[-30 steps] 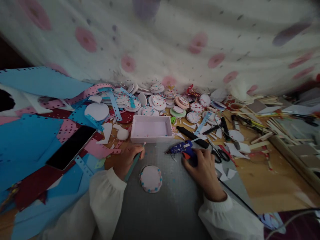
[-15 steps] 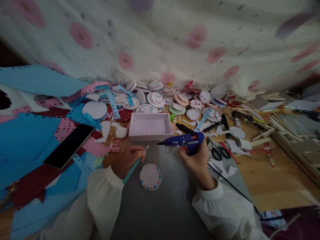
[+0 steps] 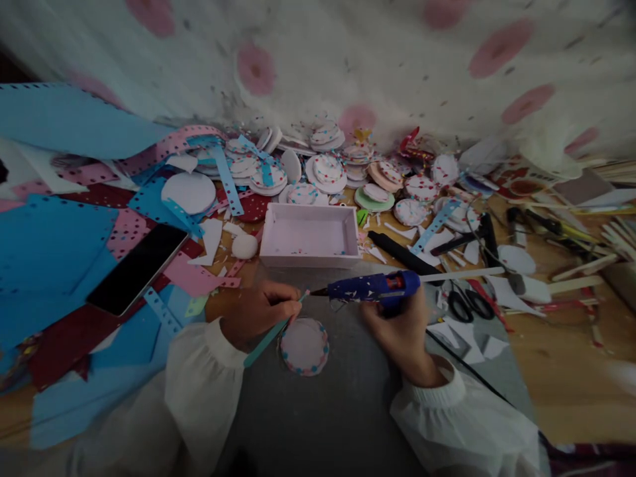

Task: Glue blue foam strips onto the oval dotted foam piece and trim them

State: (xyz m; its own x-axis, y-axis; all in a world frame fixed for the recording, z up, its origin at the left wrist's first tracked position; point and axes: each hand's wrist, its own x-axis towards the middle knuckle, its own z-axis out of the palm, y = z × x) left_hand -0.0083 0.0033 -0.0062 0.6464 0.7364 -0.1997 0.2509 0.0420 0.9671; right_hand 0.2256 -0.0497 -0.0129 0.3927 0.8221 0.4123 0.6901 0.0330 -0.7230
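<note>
Teal tweezers (image 3: 265, 344) lie slantwise in my left hand (image 3: 261, 315), whose fingers are pinched round them. A tiny pink paper dot (image 3: 307, 292) sits at their tip. My right hand (image 3: 400, 334) grips a blue hot glue gun (image 3: 372, 287) by its handle, with a white glue stick (image 3: 464, 273) jutting from the back. The gun's dark nozzle points left and is at or very near the pink dot. Below the nozzle, a round white disc (image 3: 304, 346) edged with pink and blue dots lies flat on the grey mat (image 3: 318, 424).
A shallow white box (image 3: 311, 260) stands behind my hands, before heaps of dotted white discs (image 3: 325, 171). To the left lie a phone (image 3: 136, 268) and blue foam sheets (image 3: 54, 245). Scissors (image 3: 470, 301), paper scraps and the gun's black cord (image 3: 470, 364) are at right.
The tweezers' tip with the pink dot and the glue gun's nozzle have come together; a gap parted them before. The view has tilted down and shifted slightly.
</note>
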